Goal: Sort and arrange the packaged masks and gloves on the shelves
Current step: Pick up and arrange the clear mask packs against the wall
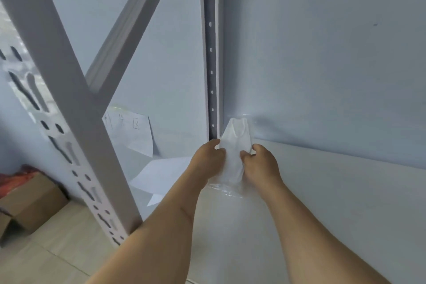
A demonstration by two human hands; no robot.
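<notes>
From my feed, the white folded mask in its clear plastic packet (233,157) is covered along both long sides by my two hands, the left hand (208,159) and the right hand (260,165), and I cannot tell whether the packet's lower end touches the pale grey shelf board (345,203). At 9 o'clock, the white paper sheet taped to the wall (132,131) bears pencil marks too faint to read. At 8 o'clock, the brown cardboard box (30,203) is cut off by the left edge, and the red thing on it (16,176) is too blurred to name. The frame's bottom edge cuts both forearms.
</notes>
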